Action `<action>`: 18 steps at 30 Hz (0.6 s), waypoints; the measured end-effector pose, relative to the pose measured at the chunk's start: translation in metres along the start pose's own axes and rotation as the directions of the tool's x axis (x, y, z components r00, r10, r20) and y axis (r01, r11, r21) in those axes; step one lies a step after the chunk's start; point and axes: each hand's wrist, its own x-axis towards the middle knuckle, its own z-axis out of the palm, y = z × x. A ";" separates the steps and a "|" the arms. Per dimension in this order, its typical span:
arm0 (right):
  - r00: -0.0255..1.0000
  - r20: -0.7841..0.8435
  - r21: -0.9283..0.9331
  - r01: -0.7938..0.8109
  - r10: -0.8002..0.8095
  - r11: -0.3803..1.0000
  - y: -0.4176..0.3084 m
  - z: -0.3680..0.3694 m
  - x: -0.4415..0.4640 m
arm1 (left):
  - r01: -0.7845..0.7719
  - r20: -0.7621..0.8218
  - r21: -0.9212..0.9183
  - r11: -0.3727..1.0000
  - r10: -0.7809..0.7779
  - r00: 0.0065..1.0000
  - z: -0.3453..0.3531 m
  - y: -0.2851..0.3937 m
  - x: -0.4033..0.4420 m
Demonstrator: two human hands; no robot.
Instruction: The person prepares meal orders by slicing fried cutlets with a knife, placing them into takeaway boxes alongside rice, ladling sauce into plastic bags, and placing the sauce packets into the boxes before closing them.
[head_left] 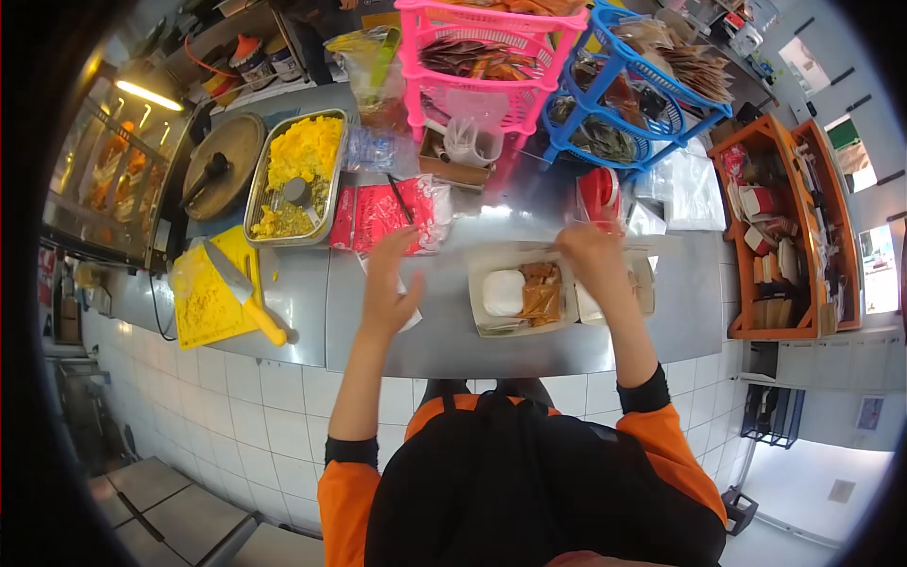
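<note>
Two open cardboard food boxes sit side by side on the steel counter in front of me. In the left food box (475, 300) are a white round portion, which looks like wrapped rice, and a brown sauce packet (542, 295). My right hand (595, 260) reaches over the right food box (645, 288) with its fingers bent and closed near the back edge. What they pinch, if anything, is hidden. My left hand (385, 288) is raised beside the pink plastic bag (378, 215), thumb and fingers apart, holding nothing. Under it lies some white paper (413, 319).
At left, a knife (244, 288) lies on a yellow cutting board (203, 307). A metal tray (331, 213) holds yellow food. Pink (477, 93) and blue (614, 132) basket racks full of packets stand behind. A red object (597, 194) sits behind my right hand.
</note>
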 end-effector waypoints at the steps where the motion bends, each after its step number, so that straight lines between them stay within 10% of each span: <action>1: 0.990 0.132 0.112 0.040 -0.055 0.993 -0.006 0.003 -0.005 | 0.068 0.180 -0.046 0.997 -0.059 0.982 0.007 0.015 0.013; 6: 0.952 0.301 0.282 -0.036 -0.053 0.959 -0.056 0.023 -0.055 | 0.080 0.856 0.106 0.991 -0.132 0.499 0.025 0.056 0.022; 9: 0.963 0.240 0.382 0.026 -0.126 0.924 -0.055 0.015 -0.083 | -0.136 0.770 0.433 0.891 -0.287 0.570 0.046 0.058 -0.040; 12: 0.978 0.175 0.306 -0.165 0.115 0.938 -0.060 0.027 -0.086 | -0.225 0.371 0.817 0.530 -0.185 0.910 0.070 0.046 -0.098; 15: 0.821 0.461 0.372 -0.523 0.336 0.767 -0.061 0.059 -0.069 | 0.431 -0.058 0.248 0.868 -0.431 0.901 0.090 0.041 -0.108; 18: 0.816 0.484 0.634 -0.576 0.317 0.516 -0.050 0.103 -0.077 | 0.587 0.031 -0.200 0.785 -0.594 0.804 0.103 0.033 -0.114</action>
